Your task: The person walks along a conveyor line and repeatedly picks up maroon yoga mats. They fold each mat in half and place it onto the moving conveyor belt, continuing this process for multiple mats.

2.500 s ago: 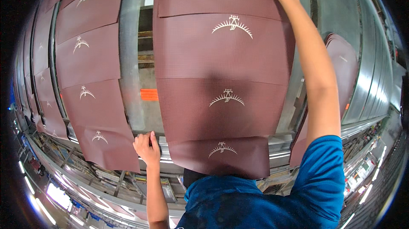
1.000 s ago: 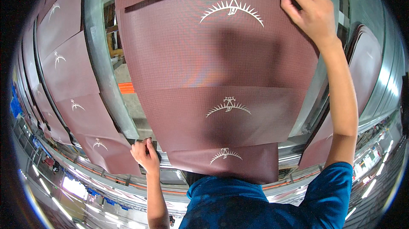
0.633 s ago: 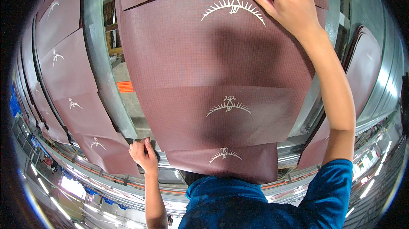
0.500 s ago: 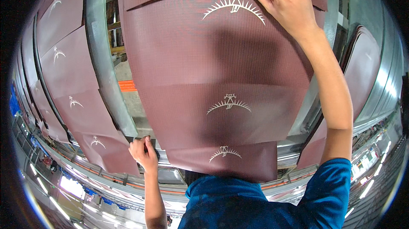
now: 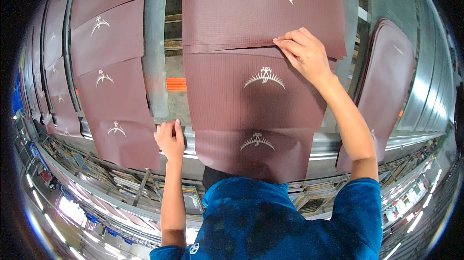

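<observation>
Several overlapping maroon sheets with pale spiky arc emblems run down the middle column before me. My right hand [image 5: 303, 53] is closed in a pinch at the near edge of one maroon sheet [image 5: 217, 23], whose edge stands slightly off the sheet [image 5: 217, 88] below it. Farther down, the nearest sheet [image 5: 217, 151] hangs over the front edge by my body. On the left, my left hand [image 5: 170, 139] has its fingers curled beside the metal table's front edge; what lies inside them, if anything, is hidden.
Another column of maroon sheets [image 5: 116, 98] lies to the left, with further columns beyond. At right stands a stack of round-cornered maroon sheets [image 5: 391, 61]. Grey metal rails [image 5: 155, 66] border the columns. An orange strip [image 5: 176, 84] shows through a gap.
My right hand has come toward me, from the far sheet's edge to the near edge of a closer sheet. The whole view has shifted. My left hand stays by the front edge.
</observation>
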Demonstrator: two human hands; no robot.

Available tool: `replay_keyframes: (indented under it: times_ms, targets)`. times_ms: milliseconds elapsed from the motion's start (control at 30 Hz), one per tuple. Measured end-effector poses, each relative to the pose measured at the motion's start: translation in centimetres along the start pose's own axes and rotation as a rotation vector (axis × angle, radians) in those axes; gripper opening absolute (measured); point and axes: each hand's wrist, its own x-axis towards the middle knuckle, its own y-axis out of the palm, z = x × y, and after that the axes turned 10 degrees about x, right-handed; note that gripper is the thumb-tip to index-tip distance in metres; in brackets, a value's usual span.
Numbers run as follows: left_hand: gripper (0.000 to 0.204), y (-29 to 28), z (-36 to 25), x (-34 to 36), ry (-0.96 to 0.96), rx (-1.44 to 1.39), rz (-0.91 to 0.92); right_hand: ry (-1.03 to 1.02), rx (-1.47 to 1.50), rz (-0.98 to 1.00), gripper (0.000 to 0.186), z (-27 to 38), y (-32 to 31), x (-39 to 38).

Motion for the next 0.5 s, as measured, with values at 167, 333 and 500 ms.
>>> replay_keyframes:
  times_ms: [167, 333, 500]
  targets:
    - [0.017, 0.0, 0.0, -0.3, 0.033, 0.003, -0.075, -0.008, 0.002, 0.019, 0.019, 1.4, 0.5, -1.7]
    - [0.018, 0.4, 0.4, -0.5, 0.012, -0.006, -0.109, -0.124, -0.076, 0.034, 0.025, 0.9, 0.7, -2.1]
    - [0.022, 0.1, 0.6, -0.6, 0.028, -0.021, -0.125, -0.145, -0.182, 0.038, 0.016, 1.9, 0.8, -1.7]
